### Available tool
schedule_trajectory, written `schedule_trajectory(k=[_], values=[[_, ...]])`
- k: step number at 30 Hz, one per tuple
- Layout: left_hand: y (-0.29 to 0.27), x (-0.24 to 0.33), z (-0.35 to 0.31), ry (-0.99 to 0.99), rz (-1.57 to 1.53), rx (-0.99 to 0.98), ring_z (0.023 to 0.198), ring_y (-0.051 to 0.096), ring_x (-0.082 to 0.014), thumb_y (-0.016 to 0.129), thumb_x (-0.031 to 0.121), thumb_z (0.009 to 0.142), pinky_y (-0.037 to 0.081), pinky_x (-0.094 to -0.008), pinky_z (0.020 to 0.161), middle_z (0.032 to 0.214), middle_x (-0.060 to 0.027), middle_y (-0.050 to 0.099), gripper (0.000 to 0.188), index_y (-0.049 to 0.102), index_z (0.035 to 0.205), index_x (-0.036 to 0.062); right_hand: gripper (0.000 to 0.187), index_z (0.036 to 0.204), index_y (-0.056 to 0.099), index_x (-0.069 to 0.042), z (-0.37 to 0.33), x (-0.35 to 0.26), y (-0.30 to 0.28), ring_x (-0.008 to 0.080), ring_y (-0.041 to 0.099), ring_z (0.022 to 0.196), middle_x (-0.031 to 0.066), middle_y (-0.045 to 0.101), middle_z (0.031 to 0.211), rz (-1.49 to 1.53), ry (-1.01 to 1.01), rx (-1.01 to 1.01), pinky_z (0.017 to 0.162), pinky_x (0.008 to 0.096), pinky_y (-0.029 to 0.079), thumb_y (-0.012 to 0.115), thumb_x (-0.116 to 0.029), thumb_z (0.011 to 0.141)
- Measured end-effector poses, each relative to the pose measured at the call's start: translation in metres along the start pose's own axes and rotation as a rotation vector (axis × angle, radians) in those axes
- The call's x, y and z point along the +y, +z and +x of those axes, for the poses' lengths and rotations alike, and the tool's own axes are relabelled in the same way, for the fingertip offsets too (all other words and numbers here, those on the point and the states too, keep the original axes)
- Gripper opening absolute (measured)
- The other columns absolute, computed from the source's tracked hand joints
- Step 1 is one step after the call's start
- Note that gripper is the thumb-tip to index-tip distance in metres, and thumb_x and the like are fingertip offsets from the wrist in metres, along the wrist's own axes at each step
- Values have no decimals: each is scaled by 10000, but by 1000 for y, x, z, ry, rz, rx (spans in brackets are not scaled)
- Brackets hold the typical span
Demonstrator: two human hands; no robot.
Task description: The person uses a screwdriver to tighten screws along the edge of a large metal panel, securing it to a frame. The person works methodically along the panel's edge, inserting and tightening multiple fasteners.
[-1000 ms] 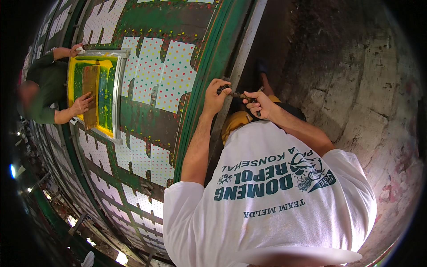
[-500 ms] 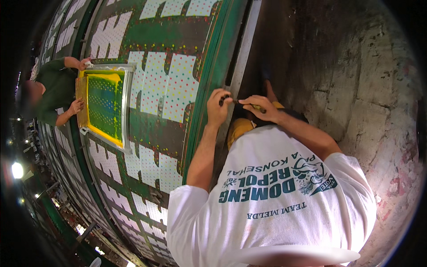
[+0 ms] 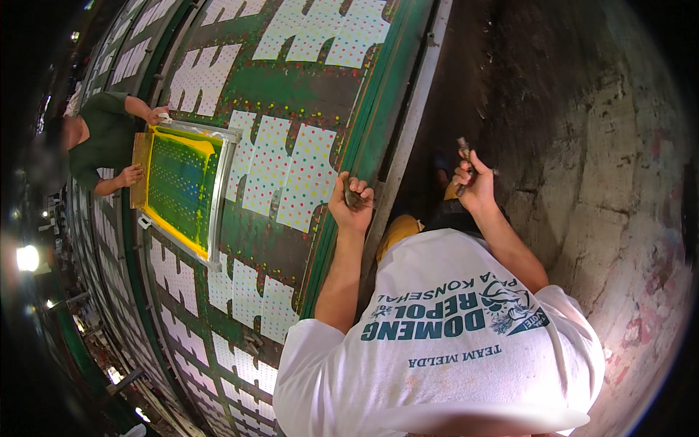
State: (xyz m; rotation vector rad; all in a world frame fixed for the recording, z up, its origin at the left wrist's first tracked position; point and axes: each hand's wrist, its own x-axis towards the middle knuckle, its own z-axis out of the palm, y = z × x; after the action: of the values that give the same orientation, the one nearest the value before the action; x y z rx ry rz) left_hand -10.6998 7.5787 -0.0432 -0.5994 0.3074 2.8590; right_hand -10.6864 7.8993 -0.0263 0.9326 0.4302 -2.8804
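My left hand (image 3: 348,213) is raised at the green edge of the long printing table (image 3: 368,116), its fingers curled round a small dark object (image 3: 354,198) whose kind I cannot make out. To the right, over the dark gap beside the table, my right hand (image 3: 477,186) grips a slim brownish metal tool (image 3: 463,148) that stands upright with a short piece sticking out sideways; blur hides its exact kind. The two hands are apart. Nearest to my left hand lie white cut fabric pieces (image 3: 309,175) printed with coloured dots.
Across the table a person in a dark green shirt (image 3: 109,120) holds a screen-printing frame (image 3: 222,197) with yellow ink and a wooden squeegee (image 3: 140,164). More dotted fabric pieces (image 3: 196,76) line the table. A metal rail (image 3: 416,102) runs along its edge; a rough concrete wall (image 3: 597,197) is at right.
My hands were close together at the tool and have drawn apart. The right one moved right with the tool; the left one moved slightly down and left. The view has shifted a little.
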Motion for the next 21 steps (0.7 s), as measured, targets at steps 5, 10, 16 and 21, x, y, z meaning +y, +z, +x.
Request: schedule_trajectory(k=[5,10,16,21], values=[[33,-21,38,-7,15,134,867,583,-200,610,314,1089,531,-358,757,1001,-51,591,190,627,1063,126,245,1094,687,-42,34,-35,7,93,514,584,11,660,719,-118,-33,18,559,238,405,693,-281,1043],[40,-34,51,41,196,94,930,620,-191,617,265,1087,552,-357,805,1069,-38,618,131,601,1153,153,229,1009,675,-53,111,-89,36,72,506,549,15,666,706,-459,-65,-20,544,228,389,695,-278,1047],[74,-64,136,75,486,143,898,639,-128,673,148,1042,591,-310,729,1015,-5,623,130,600,1149,155,203,940,670,-102,217,-164,80,40,476,502,-21,616,663,-666,-19,-33,471,186,341,734,-277,1019],[150,-113,235,160,739,470,557,545,-76,856,201,918,449,-246,519,676,36,543,282,586,921,119,235,973,692,-95,287,-197,101,35,459,478,-54,551,629,-672,151,65,447,188,339,773,-315,989]])
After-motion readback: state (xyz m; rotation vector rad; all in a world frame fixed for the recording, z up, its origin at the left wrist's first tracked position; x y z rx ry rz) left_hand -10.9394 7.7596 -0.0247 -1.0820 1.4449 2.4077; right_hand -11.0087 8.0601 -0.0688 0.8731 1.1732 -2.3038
